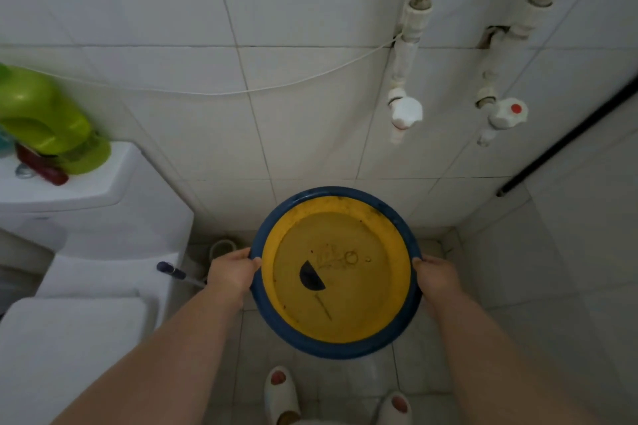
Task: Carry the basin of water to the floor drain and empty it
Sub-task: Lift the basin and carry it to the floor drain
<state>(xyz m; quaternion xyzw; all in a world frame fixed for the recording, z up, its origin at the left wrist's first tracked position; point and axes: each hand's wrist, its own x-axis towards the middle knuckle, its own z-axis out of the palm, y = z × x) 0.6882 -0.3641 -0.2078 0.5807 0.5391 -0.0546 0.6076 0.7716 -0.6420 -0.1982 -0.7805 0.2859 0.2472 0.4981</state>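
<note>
A round basin [393, 238], yellow inside with a blue rim, is held level in front of me above the tiled floor. Water fills it, with a dark half-round shape and faint marks showing on its bottom. My left hand [230, 273] grips the rim on its left side. My right hand [435, 275] grips the rim on its right side. Both arms reach forward from the bottom of the view. No floor drain shows; the basin hides the floor beneath it.
A white toilet [86, 286] with closed lid stands at left, green bottles [41, 117] on its tank. A toilet brush [179, 273] sits beside it. Two white wall taps [404, 112] and pipes hang on the tiled wall ahead. My slippered feet [281, 393] stand below.
</note>
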